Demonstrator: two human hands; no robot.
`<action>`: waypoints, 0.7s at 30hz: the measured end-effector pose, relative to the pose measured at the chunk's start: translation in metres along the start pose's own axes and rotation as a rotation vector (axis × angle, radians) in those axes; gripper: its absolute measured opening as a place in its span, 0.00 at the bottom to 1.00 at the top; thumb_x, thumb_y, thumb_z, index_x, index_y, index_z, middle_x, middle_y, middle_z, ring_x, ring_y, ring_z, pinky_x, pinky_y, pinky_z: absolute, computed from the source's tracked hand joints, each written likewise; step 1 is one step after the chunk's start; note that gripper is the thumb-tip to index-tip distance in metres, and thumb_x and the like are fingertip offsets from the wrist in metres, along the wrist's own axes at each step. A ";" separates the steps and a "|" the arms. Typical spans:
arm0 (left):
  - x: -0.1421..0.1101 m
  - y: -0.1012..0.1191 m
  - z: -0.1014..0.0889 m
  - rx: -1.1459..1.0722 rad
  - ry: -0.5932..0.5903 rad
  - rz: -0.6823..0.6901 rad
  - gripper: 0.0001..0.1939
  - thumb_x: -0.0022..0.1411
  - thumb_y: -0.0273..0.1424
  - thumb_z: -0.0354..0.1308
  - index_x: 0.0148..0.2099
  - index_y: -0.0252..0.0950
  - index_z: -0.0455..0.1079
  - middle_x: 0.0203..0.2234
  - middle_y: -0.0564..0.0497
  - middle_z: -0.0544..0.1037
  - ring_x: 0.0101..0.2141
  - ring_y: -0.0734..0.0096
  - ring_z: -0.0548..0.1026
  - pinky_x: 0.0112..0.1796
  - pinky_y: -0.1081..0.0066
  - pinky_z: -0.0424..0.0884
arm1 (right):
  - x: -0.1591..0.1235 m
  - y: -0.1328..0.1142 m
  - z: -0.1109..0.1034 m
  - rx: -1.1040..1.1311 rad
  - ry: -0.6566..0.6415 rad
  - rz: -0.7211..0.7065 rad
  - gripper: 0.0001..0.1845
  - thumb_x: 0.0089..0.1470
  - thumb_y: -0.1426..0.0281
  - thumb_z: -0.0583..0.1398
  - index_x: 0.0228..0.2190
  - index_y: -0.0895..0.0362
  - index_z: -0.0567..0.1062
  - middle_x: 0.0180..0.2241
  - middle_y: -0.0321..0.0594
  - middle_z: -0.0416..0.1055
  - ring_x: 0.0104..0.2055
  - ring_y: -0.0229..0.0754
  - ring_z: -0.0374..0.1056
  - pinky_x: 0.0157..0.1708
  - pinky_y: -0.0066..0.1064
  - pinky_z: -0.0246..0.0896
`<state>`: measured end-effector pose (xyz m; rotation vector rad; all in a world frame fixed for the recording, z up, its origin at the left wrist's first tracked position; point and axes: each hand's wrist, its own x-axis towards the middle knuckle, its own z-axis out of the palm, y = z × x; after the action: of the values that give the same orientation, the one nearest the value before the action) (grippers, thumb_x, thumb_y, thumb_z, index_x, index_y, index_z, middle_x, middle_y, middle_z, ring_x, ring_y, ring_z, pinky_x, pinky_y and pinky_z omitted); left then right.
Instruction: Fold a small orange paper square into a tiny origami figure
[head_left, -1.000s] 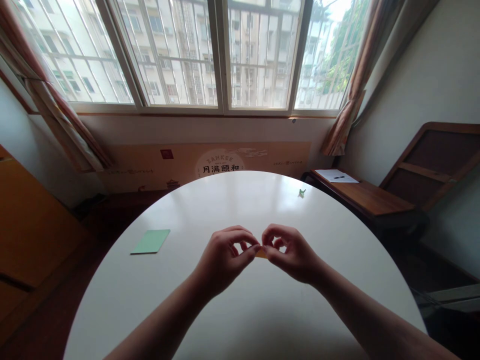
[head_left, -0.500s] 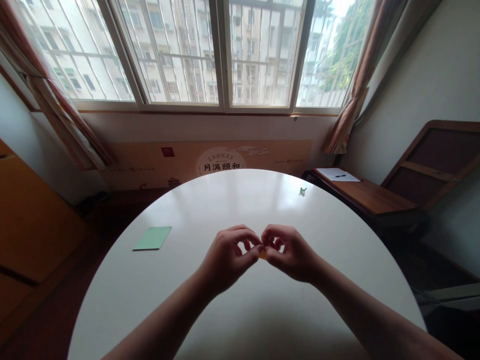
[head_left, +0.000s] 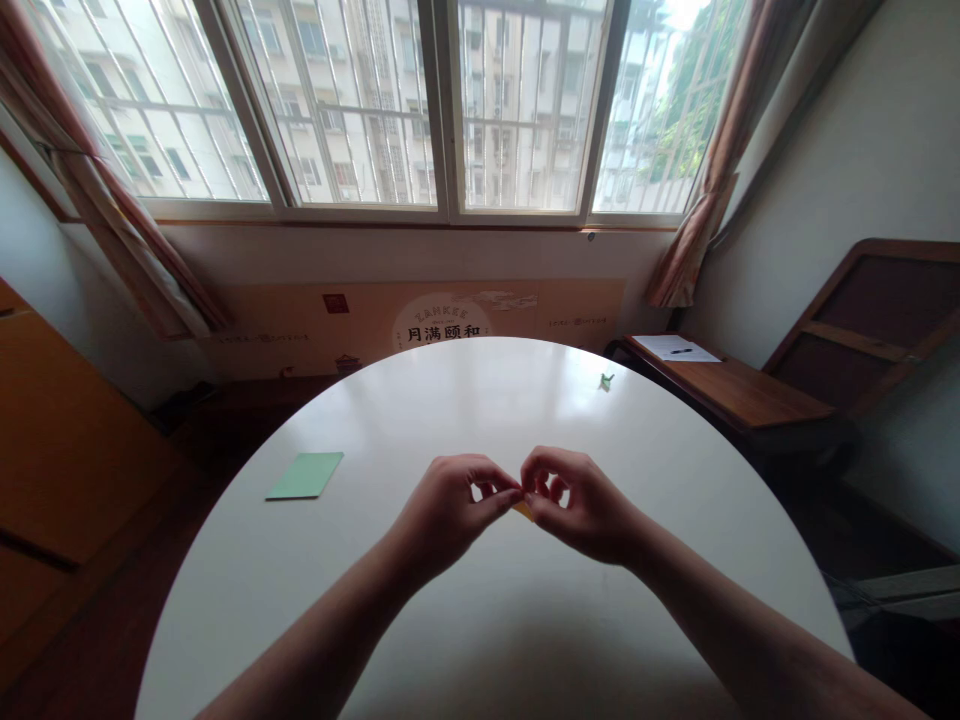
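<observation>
Lying left of hands, green paper

Homelike room, tied curtains, barred window

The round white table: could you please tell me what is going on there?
A person's left hand and right hand meet over the round white table, both with a pinching grip on a small orange piece, apparently paper and partly hidden. A square of green paper lies toward the left edge, and a tiny green figure sits near the far right edge, both untouched.
</observation>
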<state>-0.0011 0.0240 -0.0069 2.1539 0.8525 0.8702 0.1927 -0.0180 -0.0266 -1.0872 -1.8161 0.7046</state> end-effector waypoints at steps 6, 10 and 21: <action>-0.001 0.004 -0.001 -0.044 -0.088 -0.028 0.04 0.59 0.28 0.66 0.33 0.38 0.82 0.25 0.53 0.82 0.27 0.72 0.75 0.29 0.76 0.67 | 0.001 0.002 0.002 -0.023 -0.010 0.016 0.06 0.45 0.80 0.59 0.25 0.57 0.71 0.24 0.31 0.67 0.26 0.34 0.60 0.26 0.25 0.56; -0.003 0.003 0.003 -0.046 -0.054 0.018 0.05 0.59 0.26 0.64 0.32 0.37 0.82 0.25 0.53 0.81 0.25 0.74 0.73 0.29 0.76 0.67 | 0.002 0.003 0.002 -0.019 -0.022 0.035 0.05 0.46 0.79 0.60 0.24 0.57 0.70 0.23 0.31 0.66 0.26 0.34 0.59 0.26 0.25 0.55; -0.002 0.002 0.005 -0.083 -0.013 -0.069 0.06 0.59 0.32 0.65 0.32 0.37 0.82 0.25 0.52 0.82 0.26 0.72 0.74 0.27 0.76 0.67 | 0.003 0.003 -0.005 0.021 -0.058 0.077 0.03 0.48 0.74 0.60 0.25 0.58 0.70 0.23 0.33 0.67 0.26 0.35 0.61 0.25 0.26 0.56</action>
<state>0.0023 0.0198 -0.0086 2.0445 0.8638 0.8413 0.1974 -0.0133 -0.0256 -1.1386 -1.8193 0.8072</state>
